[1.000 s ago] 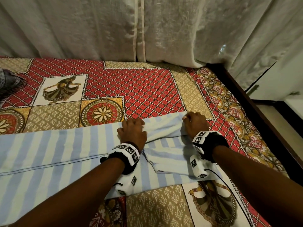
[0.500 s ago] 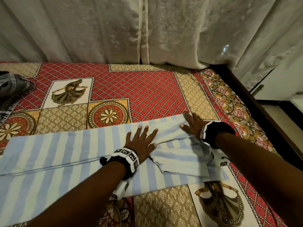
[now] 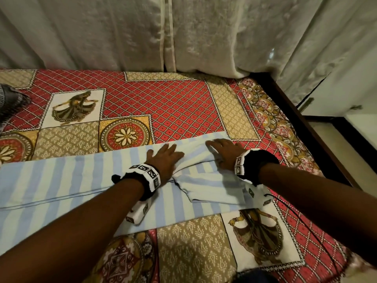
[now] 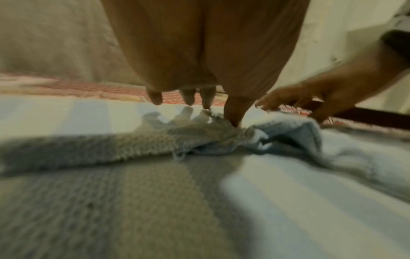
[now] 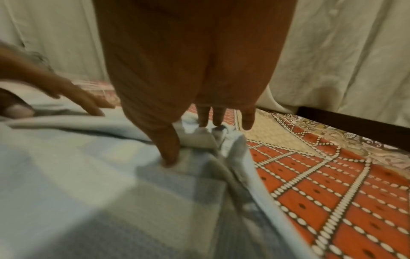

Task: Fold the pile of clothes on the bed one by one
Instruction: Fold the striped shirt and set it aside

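Left hand [image 3: 165, 160] lies flat, fingers extended, pressing on the striped garment [image 3: 61, 180]. Right hand [image 3: 226, 154] likewise flat and spread, pressing the garment's folded right end. Neither grips anything. Garment lies spread across the near part of the bed [image 3: 173, 111]; curtain [image 3: 204, 33] hangs beyond.

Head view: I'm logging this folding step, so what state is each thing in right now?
Striped garment: spread flat on the bed, its right end folded over itself.
Left hand: open, fingers straight, flat on the garment.
Right hand: open, flat on the folded end.
Dark clothing: crumpled at the far left edge, unfolded.
Curtain: drawn shut behind the bed.
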